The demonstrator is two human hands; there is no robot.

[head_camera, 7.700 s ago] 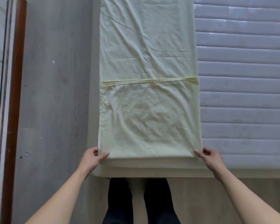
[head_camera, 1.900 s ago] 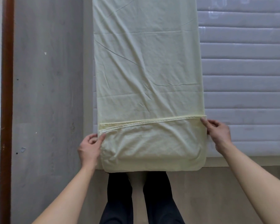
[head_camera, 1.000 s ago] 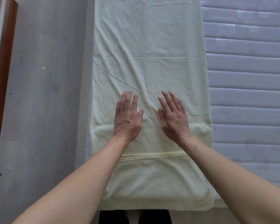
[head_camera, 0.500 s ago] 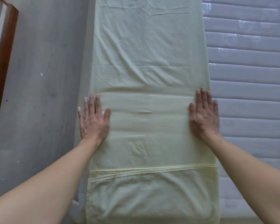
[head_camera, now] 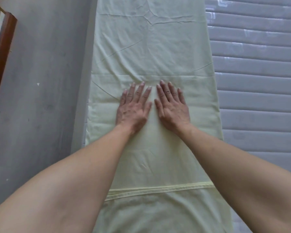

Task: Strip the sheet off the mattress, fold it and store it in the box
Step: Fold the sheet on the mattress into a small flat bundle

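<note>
Back at the middle of the sheet [head_camera: 151,47] now: left hand [head_camera: 133,109] and right hand [head_camera: 172,108] lying flat side by side, thumbs nearly touching, where half a second ago each sat out at its own long edge of the strip. Fingers [head_camera: 139,90] loosely spread and pressed palm-down into the cloth, gripping nothing. Another smoothing pass, by the look of it, working out from the centre and back in again.

Sheet already off as a cover and folded into a long narrow strip lying lengthwise on the bare quilted mattress [head_camera: 259,98], hard against its left side next to the grey floor [head_camera: 40,98]. Near end doubled over, with the yellow hem [head_camera: 158,190] running crosswise just below the forearms. Cloth under and around the palms noticeably flatter than the far part, where several diagonal creases and a puckered ridge remain.

Meaning for the task: stripping done, folding partly done, pressing of the latest fold under way. Likely still to come: further folds along the length to bring the strip down to a compact bundle, then storage. No box in view, so its whereabouts unknown.
</note>
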